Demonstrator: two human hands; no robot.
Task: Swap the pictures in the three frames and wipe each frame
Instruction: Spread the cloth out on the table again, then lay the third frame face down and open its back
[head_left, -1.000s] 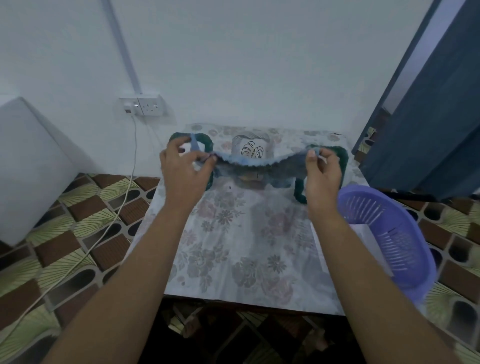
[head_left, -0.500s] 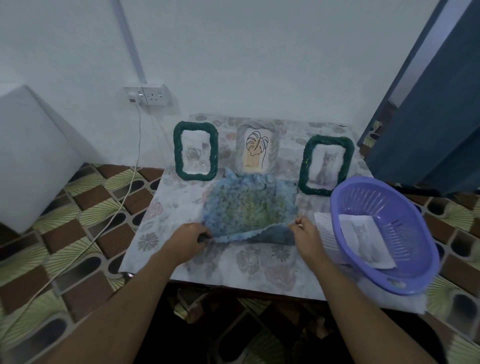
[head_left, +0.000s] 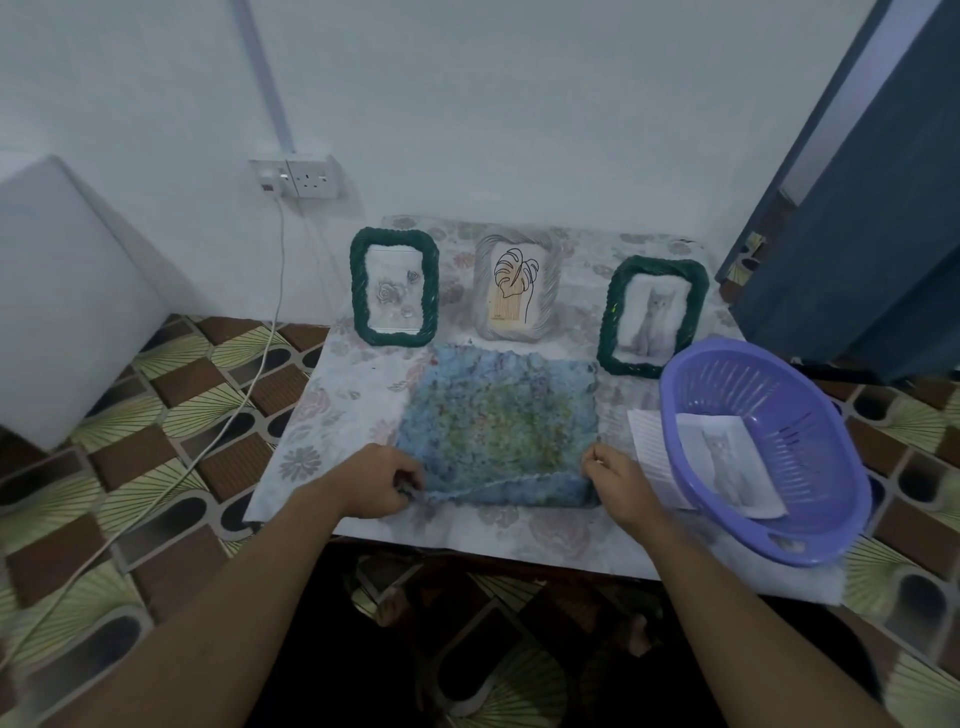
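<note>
Both pinching cloth (head_left: 498, 426) (left hand (head_left: 379, 480), right hand (head_left: 618, 483))

Pale white wall (head_left: 519, 104) fills the top, 10 to 1 o'clock. Thin trunking strip (head_left: 265, 88) runs down it at 11 to a dbl socket (head_left: 301, 178); plug in the left outlet, white cable (head_left: 270, 312) drops from it & trails over the floor (head_left: 171, 384) toward 8. Big white box-like unit (head_left: 62, 291) at 9, against the wall. Floor tiled in brown, cream fan & dark oval pattern, seen at 8, 4 & under the table (head_left: 332, 395) at 6. Table is low, w/ pale floral cover, in the centre, back edge at the wall. Dark blue door or curtain (head_left: 857, 234) at 2-3, can't tell which. Light dim & cool; unit's right face in grey shade
</note>
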